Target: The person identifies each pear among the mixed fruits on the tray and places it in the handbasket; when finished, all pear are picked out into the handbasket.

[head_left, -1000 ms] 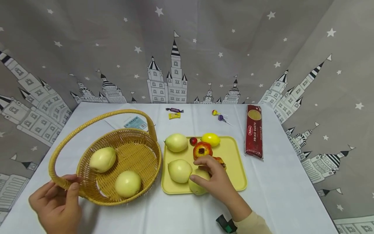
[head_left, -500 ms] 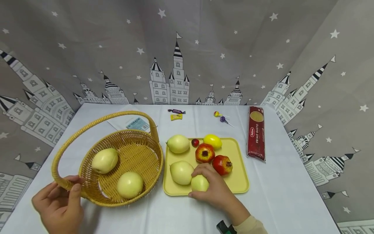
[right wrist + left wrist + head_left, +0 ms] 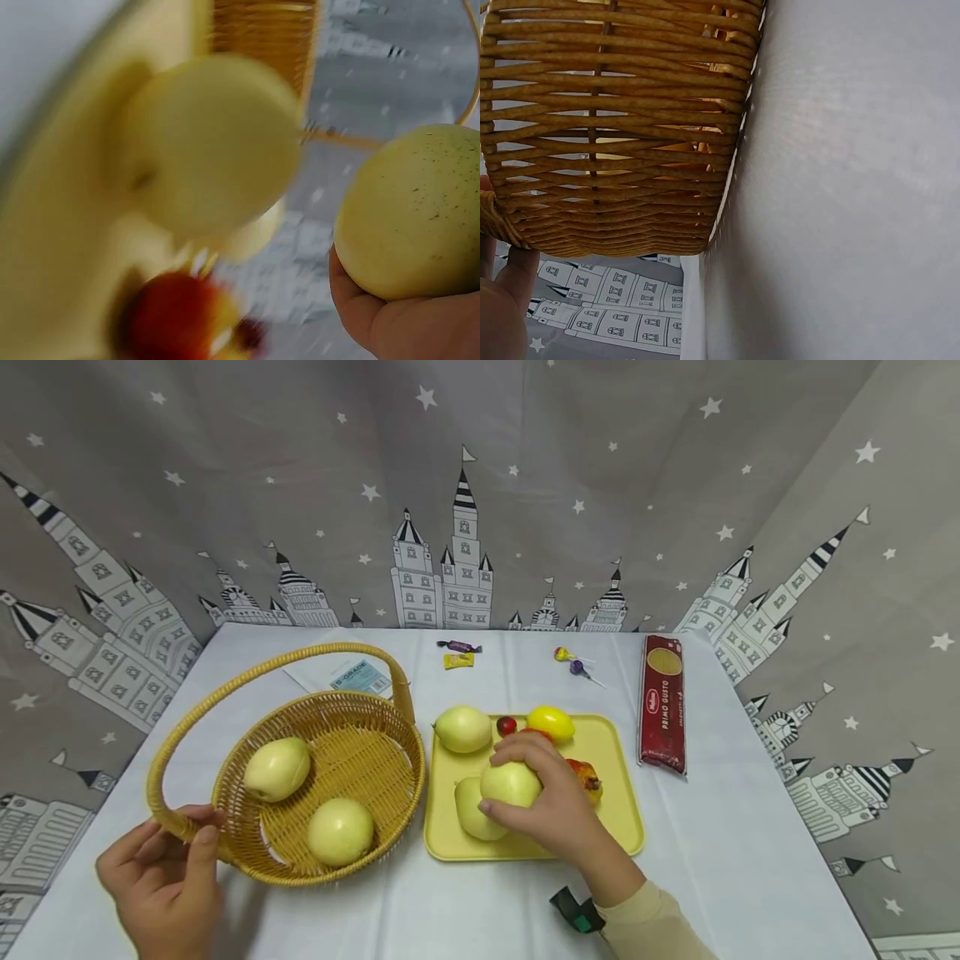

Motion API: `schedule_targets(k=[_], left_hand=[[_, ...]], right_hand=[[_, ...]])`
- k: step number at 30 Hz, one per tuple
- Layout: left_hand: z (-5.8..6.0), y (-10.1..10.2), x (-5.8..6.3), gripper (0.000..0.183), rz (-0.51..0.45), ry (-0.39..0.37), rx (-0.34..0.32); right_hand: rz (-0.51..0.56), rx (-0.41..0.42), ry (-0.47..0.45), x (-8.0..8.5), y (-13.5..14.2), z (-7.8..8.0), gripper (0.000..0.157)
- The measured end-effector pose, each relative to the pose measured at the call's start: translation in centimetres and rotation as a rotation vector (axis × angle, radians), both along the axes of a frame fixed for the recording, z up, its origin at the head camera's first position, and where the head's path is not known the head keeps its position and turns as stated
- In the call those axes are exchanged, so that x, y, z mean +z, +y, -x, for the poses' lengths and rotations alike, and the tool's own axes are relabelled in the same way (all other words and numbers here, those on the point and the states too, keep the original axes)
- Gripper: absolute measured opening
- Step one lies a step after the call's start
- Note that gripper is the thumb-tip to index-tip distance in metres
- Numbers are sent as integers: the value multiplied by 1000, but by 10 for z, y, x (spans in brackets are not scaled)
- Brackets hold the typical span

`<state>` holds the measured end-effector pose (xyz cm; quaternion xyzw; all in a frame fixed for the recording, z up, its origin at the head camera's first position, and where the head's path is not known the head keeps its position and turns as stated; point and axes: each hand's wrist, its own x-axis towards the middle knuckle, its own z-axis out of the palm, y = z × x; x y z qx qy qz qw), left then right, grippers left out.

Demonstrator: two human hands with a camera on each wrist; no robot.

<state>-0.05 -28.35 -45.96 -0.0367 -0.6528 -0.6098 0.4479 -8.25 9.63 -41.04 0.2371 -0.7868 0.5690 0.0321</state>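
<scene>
Probably pick-up step: right hand (image 3: 561, 803) grips pale fruit (image 3: 513, 782) over tray (image 3: 618, 822), left hand (image 3: 167, 881) holds basket handle (image 3: 330, 648); next move likely calls for secure grip.

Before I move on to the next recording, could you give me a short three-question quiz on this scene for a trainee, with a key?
1. Count: How many pale fruits lie in the basket that the left grip holds by its handle?

2. True or false: The right grip holds a lollipop.

3. Multiple choice: In the head view, where does the red packet lie?
A) Inside the basket
B) To the right of the tray
C) On the tray

Key:
1. Two.
2. False; it holds a pale green fruit.
3. B.
</scene>
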Motion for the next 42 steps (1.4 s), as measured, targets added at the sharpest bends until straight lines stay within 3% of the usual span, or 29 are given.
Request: schedule_targets(k=[6, 12, 16, 23, 28, 36, 42], left_hand=[[5, 0, -2, 48, -108, 132, -156], [5, 1, 0, 47, -37, 67, -105], [7, 1, -1, 48, -62, 96, -143], [4, -1, -2, 48, -8, 52, -81], [4, -2, -1, 47, -53, 113, -121], [2, 5, 7, 46, -126, 183, -183], [2, 5, 8, 46, -119, 169, -172]], right_hand=[[48, 141, 2, 25, -60, 14, 40], [14, 225, -15, 22, -121, 21, 40], [-37, 198, -40, 10, -146, 24, 43], [-196, 175, -65, -10, -163, 26, 46], [-322, 211, 21, -14, -169, 29, 49], [-461, 231, -6, -15, -173, 30, 52], [-548, 246, -5, -15, -174, 28, 51]])
